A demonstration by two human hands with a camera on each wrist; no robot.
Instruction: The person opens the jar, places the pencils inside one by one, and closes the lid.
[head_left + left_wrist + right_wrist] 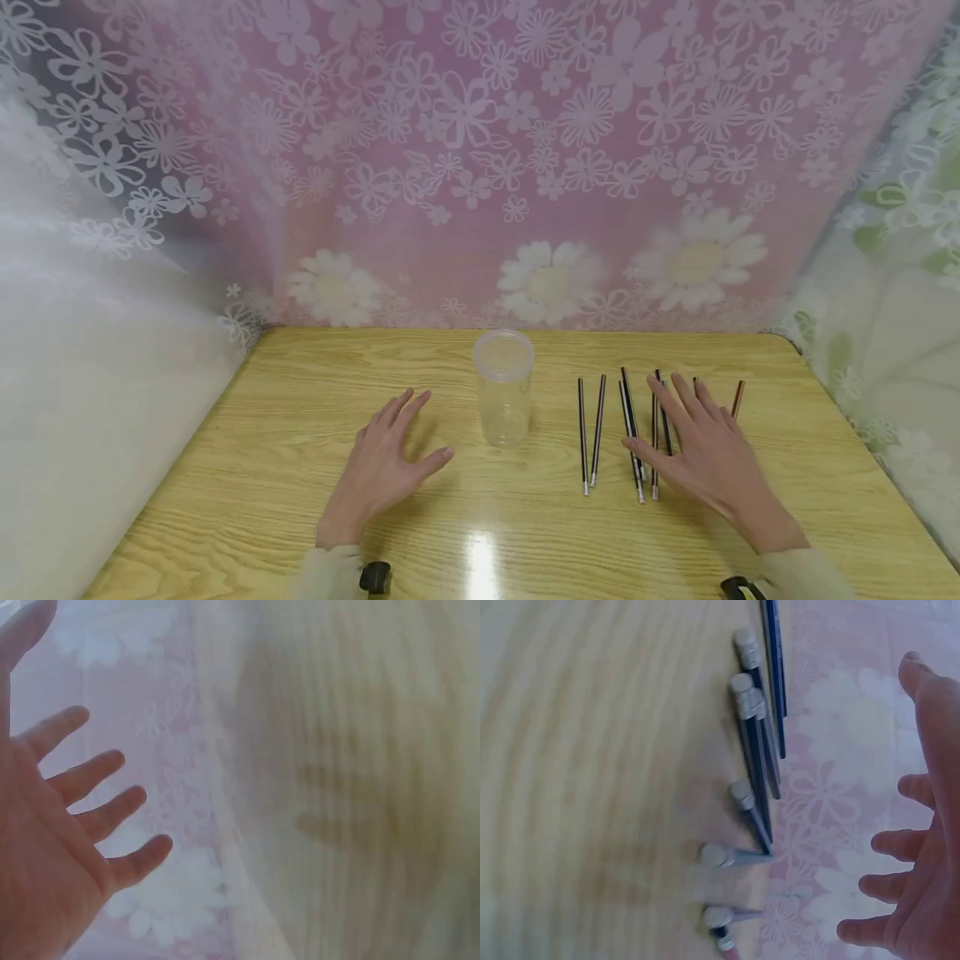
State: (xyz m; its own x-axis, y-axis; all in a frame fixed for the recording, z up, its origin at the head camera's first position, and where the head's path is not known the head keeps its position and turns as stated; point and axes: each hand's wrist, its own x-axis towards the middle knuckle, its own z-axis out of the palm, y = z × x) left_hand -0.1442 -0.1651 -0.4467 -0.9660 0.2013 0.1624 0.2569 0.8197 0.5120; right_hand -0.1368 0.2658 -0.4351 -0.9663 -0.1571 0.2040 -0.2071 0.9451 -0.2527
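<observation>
Your left grip [384, 468] hovers, spread, near a jar [505, 396]; your right grip [708, 462], also spread, above pencils [582, 437] on the bench [247, 467].

Wood-grain table [255, 483], clear jar [504, 392] standing upright, pencils [582, 437] scattered to its right.

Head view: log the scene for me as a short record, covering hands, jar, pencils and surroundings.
table: yellowish wood-grain
jar: clear, upright, nothing visible inside
pencils: mostly dark, one reddish, lying right of the jar
left hand: fingers spread, left of the jar, holding nothing
right hand: fingers spread above the pencils, hiding parts of some, holding nothing
backdrop: pink flowered cloth
</observation>
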